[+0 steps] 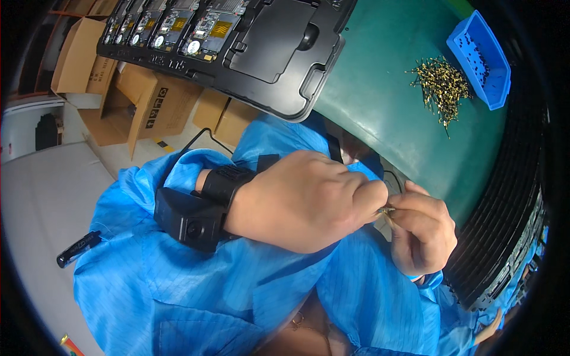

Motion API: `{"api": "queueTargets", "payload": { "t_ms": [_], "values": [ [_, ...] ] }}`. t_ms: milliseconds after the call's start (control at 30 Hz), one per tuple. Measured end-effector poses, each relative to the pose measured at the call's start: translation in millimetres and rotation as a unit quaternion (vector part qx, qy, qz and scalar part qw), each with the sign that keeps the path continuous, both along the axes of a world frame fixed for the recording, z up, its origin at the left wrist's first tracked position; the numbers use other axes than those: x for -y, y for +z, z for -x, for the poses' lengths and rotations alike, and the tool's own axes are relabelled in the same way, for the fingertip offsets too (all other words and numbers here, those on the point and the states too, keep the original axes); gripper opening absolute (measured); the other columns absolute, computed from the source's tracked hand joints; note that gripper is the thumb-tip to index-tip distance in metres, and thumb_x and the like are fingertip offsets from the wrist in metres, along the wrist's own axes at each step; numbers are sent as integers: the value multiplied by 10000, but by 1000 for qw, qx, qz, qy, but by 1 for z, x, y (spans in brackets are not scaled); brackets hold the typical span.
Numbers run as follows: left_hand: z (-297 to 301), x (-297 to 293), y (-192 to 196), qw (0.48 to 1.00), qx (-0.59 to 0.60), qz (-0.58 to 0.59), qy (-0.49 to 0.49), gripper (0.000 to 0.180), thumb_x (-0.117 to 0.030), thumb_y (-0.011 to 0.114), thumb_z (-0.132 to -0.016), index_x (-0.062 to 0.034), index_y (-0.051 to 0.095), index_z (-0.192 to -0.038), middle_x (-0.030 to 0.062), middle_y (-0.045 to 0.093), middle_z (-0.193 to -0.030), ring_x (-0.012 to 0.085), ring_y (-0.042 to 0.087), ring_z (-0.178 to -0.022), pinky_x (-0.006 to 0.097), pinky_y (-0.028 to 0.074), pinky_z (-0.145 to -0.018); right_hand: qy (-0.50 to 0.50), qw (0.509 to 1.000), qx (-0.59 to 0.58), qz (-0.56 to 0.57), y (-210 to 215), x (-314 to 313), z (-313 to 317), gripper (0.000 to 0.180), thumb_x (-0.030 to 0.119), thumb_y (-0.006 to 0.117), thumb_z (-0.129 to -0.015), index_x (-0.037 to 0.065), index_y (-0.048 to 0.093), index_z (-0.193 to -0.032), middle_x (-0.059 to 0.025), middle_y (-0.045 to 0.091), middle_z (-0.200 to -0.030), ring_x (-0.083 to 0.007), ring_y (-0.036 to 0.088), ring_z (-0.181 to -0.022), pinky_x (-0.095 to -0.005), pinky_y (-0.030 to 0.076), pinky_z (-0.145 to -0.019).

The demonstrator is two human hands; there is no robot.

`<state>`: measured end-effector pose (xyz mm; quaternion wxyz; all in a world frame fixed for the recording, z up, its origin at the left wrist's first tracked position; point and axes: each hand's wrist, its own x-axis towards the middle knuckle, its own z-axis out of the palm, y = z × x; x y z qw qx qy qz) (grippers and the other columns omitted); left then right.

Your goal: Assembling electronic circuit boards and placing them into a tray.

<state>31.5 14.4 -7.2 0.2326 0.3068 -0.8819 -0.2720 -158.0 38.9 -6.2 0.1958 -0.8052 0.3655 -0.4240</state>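
Note:
My left hand (pixel 314 202), with a black camera-like box (pixel 190 219) strapped at its wrist, is closed, its back turned up. Its fingertips meet those of my right hand (pixel 423 228) above my lap. A small gold-coloured piece (pixel 386 210) is pinched between the two hands. Its exact kind is too small to make out, and the left fingers partly hide it. On the green table mat (pixel 380 77) beyond lies a heap of small thin black-and-gold parts (pixel 441 89), apart from both hands.
A blue plastic bin (pixel 484 65) with small dark bits lies tilted beside the heap. The black tray (pixel 267 89) at the table's left holds several circuit boards (pixel 211 32). Stacked black trays (pixel 493 231) stand at right, near another person's arm (pixel 490 328). Cardboard boxes (pixel 157 110) are on the floor.

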Motion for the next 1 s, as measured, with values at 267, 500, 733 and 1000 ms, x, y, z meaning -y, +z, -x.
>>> {"api": "queueTargets", "payload": {
  "t_ms": [267,500,733,1000],
  "values": [
    [-1,1,2,1000,-10,12,-10,220,-139,665,-650,-84,455,-684,30,459,-553,199,501,-479,304,374,-436,-8,1000,-7,1,5,-1,-2,160,26,691,-612,-5,605,-743,-132,629,-726,-207,633,-645,-353,537,-676],
    [1,-5,-1,1000,-7,12,8,221,-133,665,-640,-85,451,-671,25,439,-552,188,484,-467,298,363,-427,15,1000,5,3,1,1,-1,161,26,684,-606,-14,598,-736,-142,624,-720,-219,631,-625,-356,539,-665],
    [2,-12,0,999,5,42,28,217,-132,659,-616,-94,451,-667,9,426,-555,169,475,-466,297,349,-429,34,999,-5,-9,5,0,0,153,21,674,-602,-19,593,-726,-150,623,-734,-229,631,-622,-356,538,-665],
    [0,-5,-2,999,18,39,21,212,-143,657,-655,-92,453,-686,14,429,-545,180,482,-467,304,357,-432,24,999,33,-21,-5,0,0,175,11,691,-622,-10,595,-767,-157,634,-766,-227,639,-648,-352,536,-671]
  ]
}}
